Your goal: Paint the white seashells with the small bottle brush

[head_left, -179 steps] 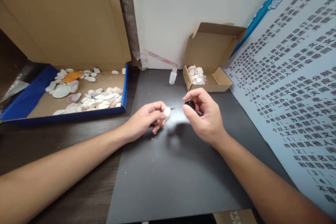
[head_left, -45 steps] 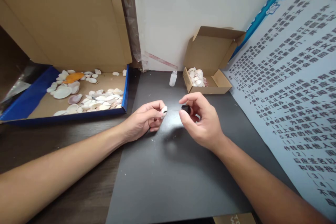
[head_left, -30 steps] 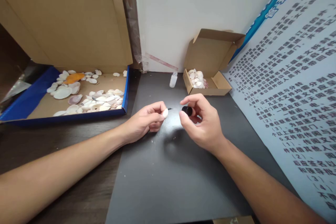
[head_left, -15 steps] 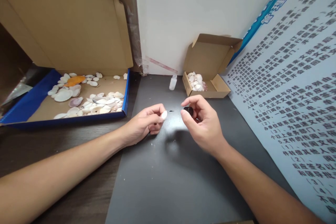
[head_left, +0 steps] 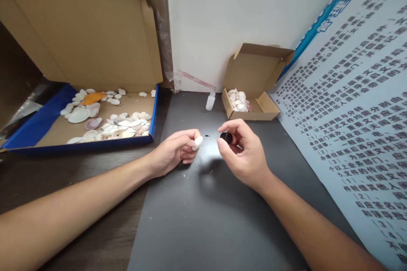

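Note:
A small white seashell (head_left: 198, 142) is pinched between the thumb and fingers of my left hand (head_left: 176, 152). My right hand (head_left: 244, 148), a short way to the right, has its thumb and index fingertips apart. Tucked in its curled fingers is a round black cap (head_left: 226, 138); whether anything is fixed beneath it cannot be seen. Behind the hands, a small translucent bottle (head_left: 210, 101) stands upright without a lid on its neck. Both hands hover over the dark grey mat (head_left: 190, 228).
At left lies an open blue-edged cardboard box (head_left: 57, 135) with many seashells (head_left: 127, 127) and an orange shell (head_left: 93, 98). A smaller open carton (head_left: 254, 115) at the back right holds white shells (head_left: 238, 99). A printed panel (head_left: 356, 135) slants along the right; a white board (head_left: 222, 17) stands behind.
The white shell has turned in my left fingers, so more of its face shows. My right hand has shifted slightly and the black cap has tilted a little. The whole view has moved slightly.

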